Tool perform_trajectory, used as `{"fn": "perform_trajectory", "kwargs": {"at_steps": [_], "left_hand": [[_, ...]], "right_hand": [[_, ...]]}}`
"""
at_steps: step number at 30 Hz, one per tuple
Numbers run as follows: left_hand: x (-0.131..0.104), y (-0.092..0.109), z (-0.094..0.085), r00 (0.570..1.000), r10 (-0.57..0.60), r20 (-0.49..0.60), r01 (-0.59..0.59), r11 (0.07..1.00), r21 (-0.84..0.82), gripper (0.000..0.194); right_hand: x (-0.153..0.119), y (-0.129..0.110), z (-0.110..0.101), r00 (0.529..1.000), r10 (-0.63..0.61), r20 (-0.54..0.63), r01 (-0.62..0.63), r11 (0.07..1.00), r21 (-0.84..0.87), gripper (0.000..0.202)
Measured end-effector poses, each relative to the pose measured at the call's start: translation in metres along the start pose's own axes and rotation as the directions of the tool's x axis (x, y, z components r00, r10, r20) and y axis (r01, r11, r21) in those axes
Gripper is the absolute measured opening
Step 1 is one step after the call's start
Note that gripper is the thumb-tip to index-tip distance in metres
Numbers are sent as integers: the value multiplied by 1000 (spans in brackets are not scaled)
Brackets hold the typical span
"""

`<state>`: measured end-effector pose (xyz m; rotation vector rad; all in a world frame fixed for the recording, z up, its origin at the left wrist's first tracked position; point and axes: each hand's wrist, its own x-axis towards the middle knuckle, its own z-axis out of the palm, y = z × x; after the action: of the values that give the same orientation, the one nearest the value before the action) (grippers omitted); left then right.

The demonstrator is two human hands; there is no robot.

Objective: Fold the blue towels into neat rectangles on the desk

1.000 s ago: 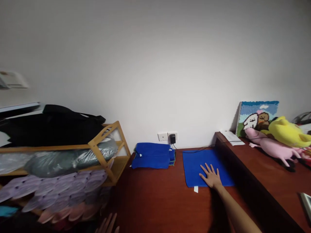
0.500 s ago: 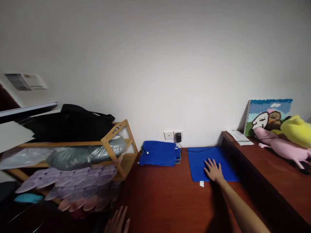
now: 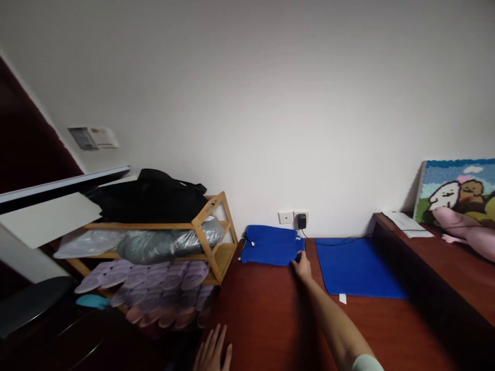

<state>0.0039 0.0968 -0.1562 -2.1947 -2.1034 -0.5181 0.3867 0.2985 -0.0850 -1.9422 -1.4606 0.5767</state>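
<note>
My right hand (image 3: 300, 268) reaches across the dark red wooden table (image 3: 270, 314) and touches the right front corner of a stack of folded blue cloths (image 3: 270, 245) by the wall. Whether its fingers grip the stack I cannot tell. A single blue cloth (image 3: 358, 267) lies flat just right of the hand, with a white tag at its front edge. My left hand (image 3: 212, 353) rests flat at the table's near edge, fingers apart, holding nothing.
A wooden rack (image 3: 209, 234) at left holds a black bag (image 3: 154, 196), plastic-wrapped bundles and rows of slippers (image 3: 154, 281). A wall socket with a black plug (image 3: 301, 221) sits behind the cloths. A raised shelf (image 3: 436, 268) at right carries papers, a woven picture (image 3: 456, 188) and a pink plush toy (image 3: 467, 229).
My right hand left the flat blue cloth and moved left to the folded stack. The view swung left, and my left hand came further into view.
</note>
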Motion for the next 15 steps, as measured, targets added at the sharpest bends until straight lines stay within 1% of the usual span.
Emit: {"fn": "perform_trajectory", "kwargs": {"at_steps": [4, 6, 8, 10, 12, 14, 15], "left_hand": [[-1, 3, -2, 1000, 7, 6, -7, 1000, 4, 62], [-1, 6, -5, 1000, 2, 1, -2, 1000, 5, 62], [-1, 9, -8, 1000, -9, -6, 9, 1000, 2, 61], [-1, 10, -9, 1000, -11, -14, 11, 1000, 0, 60], [0, 12, -9, 1000, -6, -20, 6, 1000, 8, 60], [2, 12, -8, 1000, 4, -24, -3, 1000, 22, 61], [3, 13, -8, 1000, 8, -29, -7, 1000, 29, 62]], "right_hand": [[-2, -15, 2, 995, 70, -66, -55, 977, 206, 42], [-9, -28, -3, 994, 60, -95, -30, 957, 289, 39], [-26, -42, -11, 993, 10, -119, 34, 931, 364, 36], [-56, -53, -20, 989, -60, -136, 113, 900, 421, 35], [-98, -55, -28, 978, -141, -154, 199, 857, 475, 38], [-147, -45, -31, 963, -193, -189, 267, 791, 550, 38], [-172, -36, -31, 960, -182, -210, 273, 763, 586, 36]]}}
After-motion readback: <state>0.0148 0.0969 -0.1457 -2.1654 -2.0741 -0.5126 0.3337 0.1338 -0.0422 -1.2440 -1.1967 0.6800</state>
